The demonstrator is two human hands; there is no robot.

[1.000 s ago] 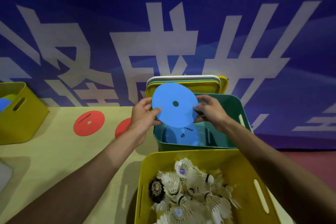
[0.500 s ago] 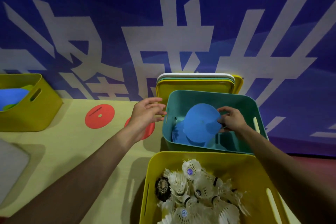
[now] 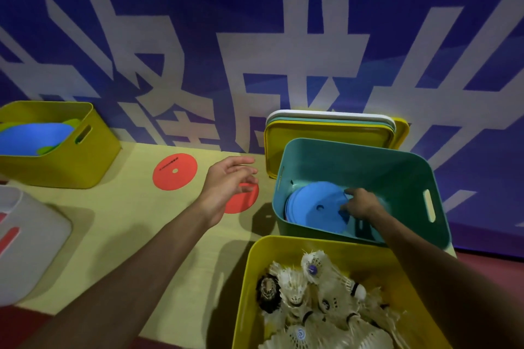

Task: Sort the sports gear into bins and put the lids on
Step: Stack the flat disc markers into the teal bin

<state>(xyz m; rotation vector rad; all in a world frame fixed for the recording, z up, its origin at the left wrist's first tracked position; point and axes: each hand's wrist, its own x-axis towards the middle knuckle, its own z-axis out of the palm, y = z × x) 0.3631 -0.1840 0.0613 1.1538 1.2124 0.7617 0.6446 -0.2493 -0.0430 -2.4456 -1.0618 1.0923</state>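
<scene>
Right hand [image 3: 361, 205] is down inside the teal bin [image 3: 368, 167], its fingers curled on the right rim of the blue disc [image 3: 314, 207] and apparently pinching it. The thumb's underside is hidden, so the pinch is a judgement. The disc lies almost flat on a stack of other blue discs, low in the bin, which suits setting it down square rather than dropping it.

Nearer than that grip, touching the teal bin's front wall, stands a yellow bin [image 3: 243, 300] heaped with shuttlecocks [image 3: 309, 292]; that sort looks done, though no lid is on it.

Left of the grip, outside the bin, the left hand [image 3: 226, 187] hovers with fingers loosely spread and empty, just above the nearer red disc [image 3: 243, 204] on the table [image 3: 113, 221], probably the next pick. A farther red disc [image 3: 175, 171] lies beyond it to the left.

Behind the grip, a stack of lids [image 3: 326, 136] leans upright against the wall, kept within reach for closing. Far left sits another yellow bin [image 3: 71, 161] holding blue and green discs.
</scene>
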